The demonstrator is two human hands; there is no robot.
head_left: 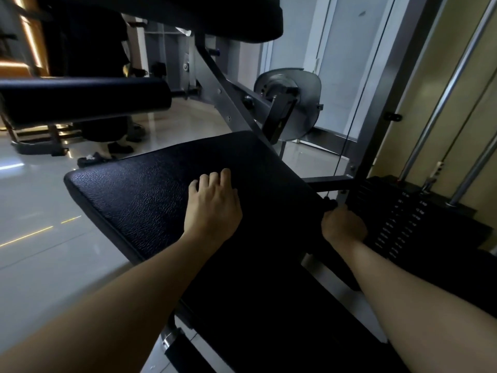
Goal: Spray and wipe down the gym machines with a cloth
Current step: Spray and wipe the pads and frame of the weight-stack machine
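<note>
A gym machine fills the view, with a black textured seat pad (150, 189) tilted across the middle. My left hand (213, 204) rests on the pad with its fingers bent down onto the surface, holding nothing. At the pad's right edge my right hand (343, 224) grips a small black knob or handle (330, 203); its fingers are hidden below the pad edge. No cloth or spray bottle shows.
A black roller pad (88, 99) juts in from the left, and another dark pad (188, 14) hangs overhead. The weight stack (403, 219) and chrome guide rods (441, 109) stand at right. Someone's legs and shoes (107, 149) stand on the glossy tiled floor (40, 211) behind.
</note>
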